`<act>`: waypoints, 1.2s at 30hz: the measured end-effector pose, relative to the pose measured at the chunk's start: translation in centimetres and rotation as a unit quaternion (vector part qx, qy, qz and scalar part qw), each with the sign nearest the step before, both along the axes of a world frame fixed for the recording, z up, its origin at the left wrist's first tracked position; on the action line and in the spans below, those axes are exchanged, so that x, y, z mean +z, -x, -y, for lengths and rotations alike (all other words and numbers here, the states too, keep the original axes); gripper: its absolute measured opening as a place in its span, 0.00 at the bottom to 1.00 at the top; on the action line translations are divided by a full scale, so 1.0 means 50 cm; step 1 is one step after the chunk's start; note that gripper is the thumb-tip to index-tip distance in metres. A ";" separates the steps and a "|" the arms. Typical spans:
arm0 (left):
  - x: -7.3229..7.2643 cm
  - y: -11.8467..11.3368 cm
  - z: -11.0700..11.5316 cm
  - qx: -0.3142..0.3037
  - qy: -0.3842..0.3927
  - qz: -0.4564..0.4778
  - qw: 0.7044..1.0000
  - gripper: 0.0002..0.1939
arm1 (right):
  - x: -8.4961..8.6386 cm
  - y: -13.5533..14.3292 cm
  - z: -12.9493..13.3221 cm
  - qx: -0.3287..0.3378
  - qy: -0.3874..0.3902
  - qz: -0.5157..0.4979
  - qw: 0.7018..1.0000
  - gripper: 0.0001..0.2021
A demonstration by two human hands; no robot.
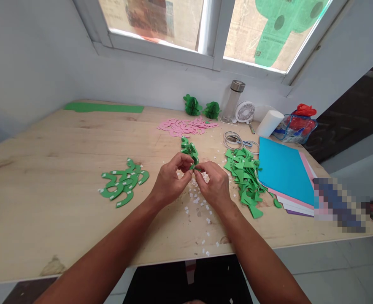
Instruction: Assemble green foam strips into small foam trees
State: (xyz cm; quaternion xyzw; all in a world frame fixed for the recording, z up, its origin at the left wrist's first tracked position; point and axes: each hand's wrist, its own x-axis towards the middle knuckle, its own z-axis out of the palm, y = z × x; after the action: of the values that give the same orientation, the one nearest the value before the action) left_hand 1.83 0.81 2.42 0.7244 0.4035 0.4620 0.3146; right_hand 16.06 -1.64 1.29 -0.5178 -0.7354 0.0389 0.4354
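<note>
At the middle of the table, my left hand (174, 177) and my right hand (214, 182) meet fingertip to fingertip. Both pinch the near end of a green paper piece (190, 148), which looks layered and curved and carries small white squares. Fingers hide part of it. Left of my hands lies a pile of curved green paper cutouts (123, 181) with white squares stuck on them. Small white paper bits (197, 198) are scattered on the wood beneath and in front of my hands. To the right is a heap of green paper scraps (245, 177).
Pink paper cutouts (186, 126) lie behind my hands. Farther back stand two green folded-paper shapes (192, 105), a glass bottle (232, 101) and a small white fan (245, 112). Tape rolls (233, 140), a white roll (269, 123) and coloured sheets (284, 169) are at the right.
</note>
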 end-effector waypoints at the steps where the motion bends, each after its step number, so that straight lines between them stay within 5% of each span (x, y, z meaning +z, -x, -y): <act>1: 0.001 0.000 0.001 0.003 -0.005 -0.005 1.000 0.07 | 0.000 0.000 0.001 -0.001 0.002 0.001 1.000 0.06; 36: -0.003 -0.009 0.008 0.019 -0.050 -0.054 0.997 0.07 | -0.006 0.004 0.001 -0.034 0.007 0.032 0.999 0.09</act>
State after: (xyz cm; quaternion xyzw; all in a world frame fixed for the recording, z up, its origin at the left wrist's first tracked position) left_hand 2.26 0.43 2.27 0.7552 0.4101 0.4480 0.2465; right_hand 15.86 -1.70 0.98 -0.5462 -0.7308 0.0126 0.4092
